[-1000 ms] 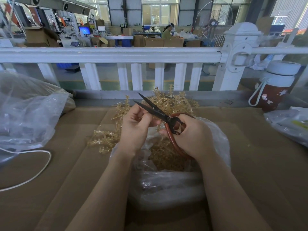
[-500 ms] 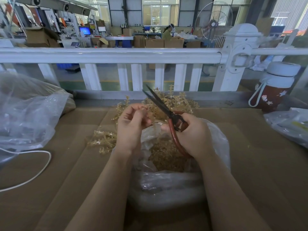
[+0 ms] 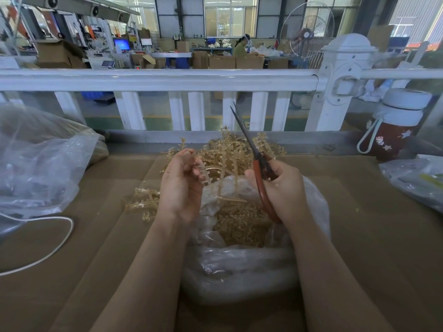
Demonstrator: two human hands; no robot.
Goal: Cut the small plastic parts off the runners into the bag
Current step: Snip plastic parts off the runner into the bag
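Two bare hands work at frame centre over a clear plastic bag (image 3: 242, 267) that sits open on brown cardboard sheeting (image 3: 371, 236). Left hand (image 3: 181, 185) is curled w/ fingers closed around a translucent amber plastic runner (image 3: 219, 185), thin branches sticking out toward the right over the bag mouth. Right hand (image 3: 282, 188) is wrapped round the red-brown handles of dark-bladed scissors (image 3: 249, 142); blades closed, tips pointing up toward top centre of frame, clear of the runner. Bag holds a heap of small tan cut parts (image 3: 239, 224), directly below both hands. Behind the hands, upper centre of the cardboard, lies a tangled pile of amber runners w/ parts attached (image 3: 227, 149); a few more runner pieces (image 3: 142, 202) lie just left of the left wrist. Far left: large crumpled clear bag (image 3: 40, 168) and a white cable loop (image 3: 48, 236). Right edge: red bottle w/ white lid (image 3: 398, 125), another clear bag (image 3: 417, 178) below it. White railing (image 3: 155, 80) crosses the upper frame.
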